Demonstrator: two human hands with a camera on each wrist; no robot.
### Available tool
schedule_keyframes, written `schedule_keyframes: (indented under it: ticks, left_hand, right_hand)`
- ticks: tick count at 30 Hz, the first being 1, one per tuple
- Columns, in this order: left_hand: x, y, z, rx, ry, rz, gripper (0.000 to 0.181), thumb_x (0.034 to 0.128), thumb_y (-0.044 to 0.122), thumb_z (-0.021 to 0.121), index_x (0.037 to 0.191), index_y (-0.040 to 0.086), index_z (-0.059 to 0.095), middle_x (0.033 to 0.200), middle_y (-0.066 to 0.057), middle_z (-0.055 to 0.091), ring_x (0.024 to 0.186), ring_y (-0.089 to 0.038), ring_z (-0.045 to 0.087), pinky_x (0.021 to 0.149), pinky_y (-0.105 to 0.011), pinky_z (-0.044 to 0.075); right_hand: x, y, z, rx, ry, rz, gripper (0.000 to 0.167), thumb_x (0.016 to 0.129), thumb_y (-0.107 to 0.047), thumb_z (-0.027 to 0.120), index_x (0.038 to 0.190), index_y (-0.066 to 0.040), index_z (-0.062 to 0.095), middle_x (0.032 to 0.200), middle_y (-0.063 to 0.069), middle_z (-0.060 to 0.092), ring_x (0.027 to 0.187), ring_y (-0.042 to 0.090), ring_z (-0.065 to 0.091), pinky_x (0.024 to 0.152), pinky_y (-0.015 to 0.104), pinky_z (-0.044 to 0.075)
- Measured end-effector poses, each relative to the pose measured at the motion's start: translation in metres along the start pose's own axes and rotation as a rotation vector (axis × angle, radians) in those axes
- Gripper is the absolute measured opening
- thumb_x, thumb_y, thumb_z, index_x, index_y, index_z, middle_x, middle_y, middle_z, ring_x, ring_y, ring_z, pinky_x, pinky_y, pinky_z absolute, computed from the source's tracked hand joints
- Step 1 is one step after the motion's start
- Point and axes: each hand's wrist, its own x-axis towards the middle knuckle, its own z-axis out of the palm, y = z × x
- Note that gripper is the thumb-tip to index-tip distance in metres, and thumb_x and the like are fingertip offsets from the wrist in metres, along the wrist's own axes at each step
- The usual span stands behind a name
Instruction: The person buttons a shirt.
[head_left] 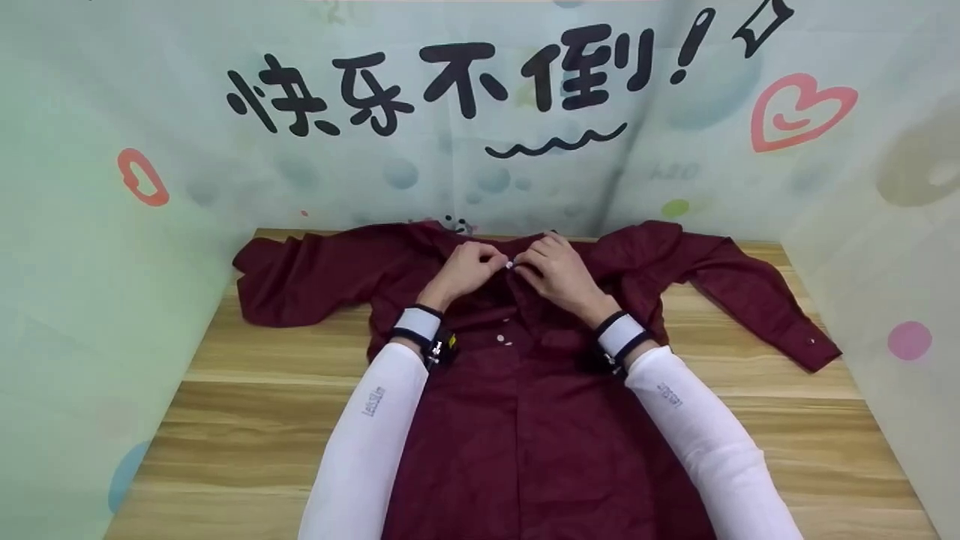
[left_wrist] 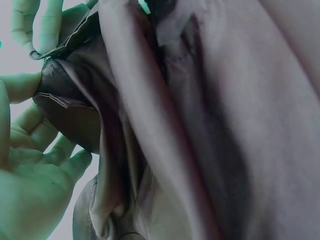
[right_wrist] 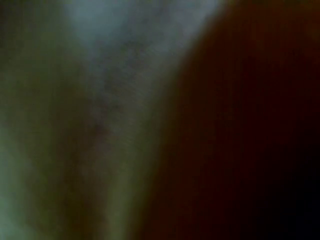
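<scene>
A dark maroon long-sleeved shirt (head_left: 457,442) lies on the table, front up, its sleeves spread to both sides. Near its collar, my left hand (head_left: 469,270) pinches the front edge from the left. Close beside it, my right hand (head_left: 555,271) pinches the cloth from the right. A small whitish spot, probably a button (head_left: 510,265), shows between the fingertips. In the left wrist view, my left hand (left_wrist: 37,185) holds folded cloth edges, with other fingers at the top left. The right wrist view is too dark and blurred to read.
Light wood-grain table (head_left: 262,435) shows on both sides of the shirt. A printed cloth backdrop (head_left: 420,172) stands behind it and along both sides. The right sleeve's cuff (head_left: 814,345) points toward the table's right side, and a pale button (head_left: 500,338) shows lower on the shirt front.
</scene>
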Motion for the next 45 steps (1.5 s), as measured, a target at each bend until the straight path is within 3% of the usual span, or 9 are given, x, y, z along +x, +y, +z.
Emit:
schedule_keyframes:
  ticks: [7, 16, 22, 28, 33, 37, 42, 45]
  left_hand:
    - [0.001, -0.001, 0.002, -0.015, -0.012, -0.008, 0.02, 0.094, 0.02, 0.057, 0.093, 0.008, 0.074, 0.094, -0.001, 0.068, 0.084, -0.013, 0.058, 0.076, -0.026, 0.043]
    - [0.002, 0.006, 0.007, 0.127, -0.049, 0.017, 0.023, 0.0973, 0.017, 0.051, 0.096, 0.009, 0.073, 0.09, -0.001, 0.067, 0.079, -0.014, 0.056, 0.072, -0.026, 0.042]
    - [-0.002, 0.006, 0.007, 0.222, -0.079, 0.082, 0.027, 0.095, 0.015, 0.049, 0.109, 0.006, 0.07, 0.108, -0.005, 0.066, 0.101, -0.019, 0.058, 0.088, -0.03, 0.042]
    - [-0.006, 0.006, 0.004, 0.364, -0.124, 0.171, 0.028, 0.09, 0.026, 0.059, 0.107, 0.006, 0.068, 0.102, -0.004, 0.064, 0.096, -0.021, 0.056, 0.085, -0.032, 0.043]
    - [-0.006, 0.007, 0.004, 0.46, -0.131, 0.243, 0.026, 0.0933, 0.021, 0.057, 0.108, 0.002, 0.068, 0.102, -0.009, 0.065, 0.097, -0.026, 0.057, 0.087, -0.036, 0.043]
    - [-0.005, 0.005, 0.006, 0.464, -0.125, 0.262, 0.024, 0.0955, 0.018, 0.054, 0.107, 0.003, 0.07, 0.101, -0.009, 0.066, 0.097, -0.026, 0.058, 0.087, -0.036, 0.043]
    - [-0.006, 0.002, 0.006, 0.396, -0.102, 0.249, 0.022, 0.0956, 0.017, 0.055, 0.105, 0.005, 0.071, 0.1, -0.006, 0.068, 0.096, -0.024, 0.058, 0.088, -0.035, 0.042]
    - [-0.006, 0.002, 0.006, 0.346, -0.081, 0.241, 0.022, 0.0951, 0.016, 0.055, 0.105, 0.005, 0.071, 0.101, -0.006, 0.068, 0.096, -0.023, 0.058, 0.087, -0.035, 0.042]
  right_hand:
    - [0.001, -0.003, 0.001, -0.023, 0.028, -0.026, 0.011, 0.091, -0.018, 0.068, 0.092, -0.008, 0.069, 0.086, 0.005, 0.064, 0.086, 0.026, 0.059, 0.099, 0.05, 0.036]
    - [0.006, -0.006, -0.004, -0.073, -0.102, 0.056, 0.015, 0.093, -0.021, 0.064, 0.093, -0.008, 0.069, 0.089, 0.004, 0.067, 0.088, 0.026, 0.059, 0.098, 0.047, 0.036]
    - [0.006, -0.006, -0.003, -0.091, -0.136, 0.089, 0.014, 0.093, -0.02, 0.063, 0.095, -0.006, 0.068, 0.091, 0.006, 0.067, 0.089, 0.027, 0.059, 0.098, 0.048, 0.036]
    - [0.007, -0.009, -0.001, -0.094, -0.156, 0.115, 0.013, 0.093, -0.017, 0.061, 0.097, -0.005, 0.066, 0.092, 0.008, 0.067, 0.09, 0.028, 0.059, 0.098, 0.049, 0.035]
    - [0.007, -0.01, -0.002, -0.08, -0.204, 0.141, 0.016, 0.094, -0.019, 0.061, 0.097, -0.005, 0.067, 0.093, 0.008, 0.067, 0.093, 0.029, 0.059, 0.101, 0.051, 0.032]
    - [0.008, -0.008, -0.004, -0.016, -0.253, 0.186, 0.017, 0.094, -0.019, 0.061, 0.098, -0.004, 0.068, 0.094, 0.008, 0.068, 0.094, 0.03, 0.059, 0.103, 0.053, 0.03]
    - [0.011, -0.004, -0.008, 0.136, -0.265, 0.276, 0.016, 0.094, -0.015, 0.061, 0.099, -0.004, 0.071, 0.097, 0.007, 0.07, 0.094, 0.028, 0.06, 0.1, 0.051, 0.032]
    - [0.014, -0.004, -0.011, 0.171, -0.261, 0.319, 0.017, 0.095, -0.017, 0.061, 0.098, -0.005, 0.071, 0.095, 0.007, 0.07, 0.092, 0.028, 0.06, 0.096, 0.047, 0.035]
